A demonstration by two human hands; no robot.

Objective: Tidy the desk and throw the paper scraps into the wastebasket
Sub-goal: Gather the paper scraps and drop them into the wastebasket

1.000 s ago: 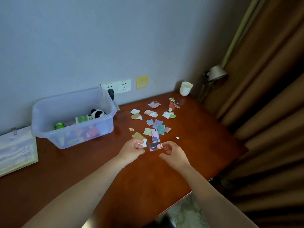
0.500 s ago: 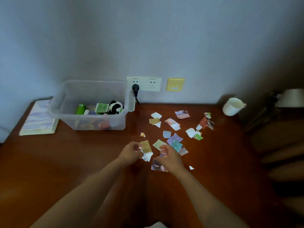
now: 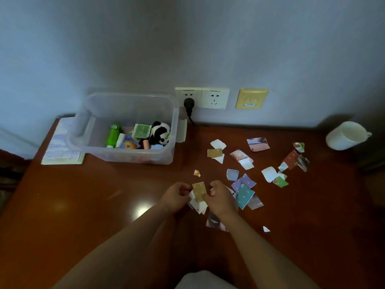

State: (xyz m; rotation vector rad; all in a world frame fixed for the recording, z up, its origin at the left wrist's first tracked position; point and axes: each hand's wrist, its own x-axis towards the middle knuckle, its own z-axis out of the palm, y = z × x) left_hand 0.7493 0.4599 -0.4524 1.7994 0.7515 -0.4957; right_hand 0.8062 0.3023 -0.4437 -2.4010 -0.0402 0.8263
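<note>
Head view: the left hand (image 3: 177, 197) has its fingers curled round a tan scrap (image 3: 199, 191) and some white scraps (image 3: 199, 206) beneath it, probably as a collecting stack so pieces need not be carried singly. The right hand (image 3: 220, 200), fingers also curled, meets the tan scrap's other edge; whether it grips or merely feeds a piece in, I cannot tell. Most paper scraps (image 3: 242, 182) lie loose on the tabletop (image 3: 83, 205) beyond and right of the right hand. No wastebasket is in view; a clear bin (image 3: 133, 158) stands beyond the left hand.

Coloured paper scraps (image 3: 243, 181) lie scattered across the reddish desk (image 3: 83, 195).
</note>
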